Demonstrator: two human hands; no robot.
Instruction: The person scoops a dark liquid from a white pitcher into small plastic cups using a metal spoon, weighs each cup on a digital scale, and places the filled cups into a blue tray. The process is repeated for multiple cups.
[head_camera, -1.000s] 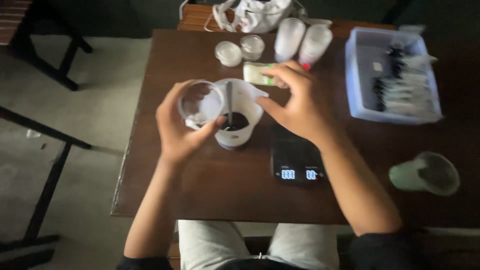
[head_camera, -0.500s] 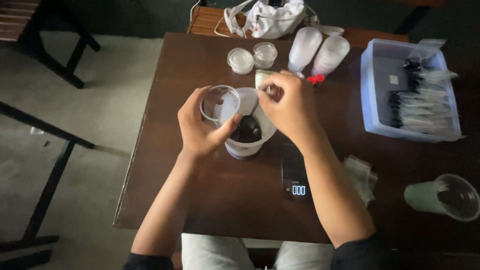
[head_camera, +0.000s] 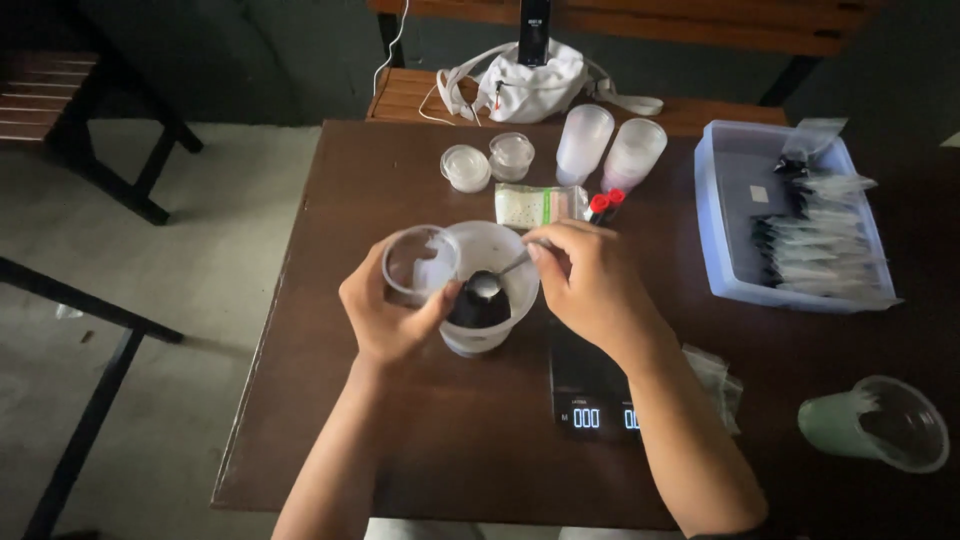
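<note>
My left hand holds a small clear plastic cup, tilted toward a larger white plastic container that holds dark powder. My right hand grips a metal spoon whose bowl rests over the dark powder inside the container. The container stands on the brown table, just left of a black digital scale with a lit display.
Two small lidded cups, two upturned stacks of clear cups, a small zip bag and red-capped markers lie behind. A blue tray of sachets sits right; a green cup lies near the right edge. A white bag rests behind.
The view has shifted so the scene sits lower and further right. My right hand now holds the spoon lowered into the container; my left hand still grips the small cup.
</note>
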